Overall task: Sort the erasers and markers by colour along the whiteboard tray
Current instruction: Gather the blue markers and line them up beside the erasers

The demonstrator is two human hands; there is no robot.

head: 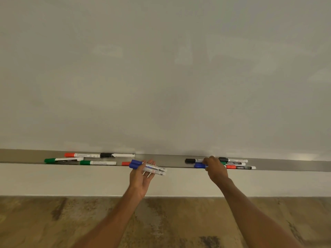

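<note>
Forearms (250,208) reached up to the whiteboard tray (170,161). The left hand (141,178) clasped two blue markers (152,169) just off the tray's front edge, caps pointing left. The right hand (215,170) pinched a third blue marker (199,165) lying in the tray, close under a black marker (190,160) and near a red marker (240,167). It looked wisest to lift it straight up, clear of those neighbours, then add it to the held pair.

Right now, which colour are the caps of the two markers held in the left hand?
Both caps are blue; the head view shows them clearly.
</note>
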